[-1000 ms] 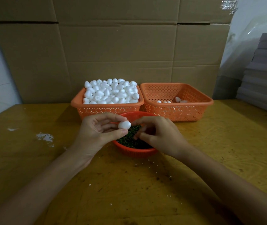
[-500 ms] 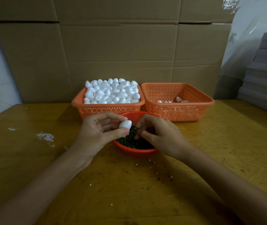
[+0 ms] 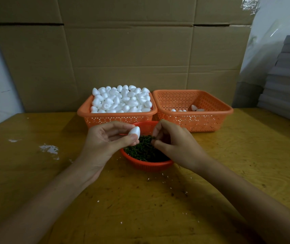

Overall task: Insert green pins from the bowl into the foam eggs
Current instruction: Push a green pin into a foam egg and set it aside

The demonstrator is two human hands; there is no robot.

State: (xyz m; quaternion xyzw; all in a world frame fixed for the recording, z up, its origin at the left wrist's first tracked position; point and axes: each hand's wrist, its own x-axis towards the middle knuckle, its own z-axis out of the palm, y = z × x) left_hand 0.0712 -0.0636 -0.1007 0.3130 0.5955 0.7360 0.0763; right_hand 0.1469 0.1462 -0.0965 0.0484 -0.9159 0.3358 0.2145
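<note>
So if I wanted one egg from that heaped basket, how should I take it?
Come down from above: the foam eggs are heaped over the rim of the basket, so the top ones lie exposed, while the walls block the sides. Pinch one across its rounded middle, finger and thumb on opposite sides; the tapered end would probably slip.

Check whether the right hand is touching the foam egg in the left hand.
Apart. The head view shows the bowl's red rim between the foam egg and the fingers of the right hand.
</note>
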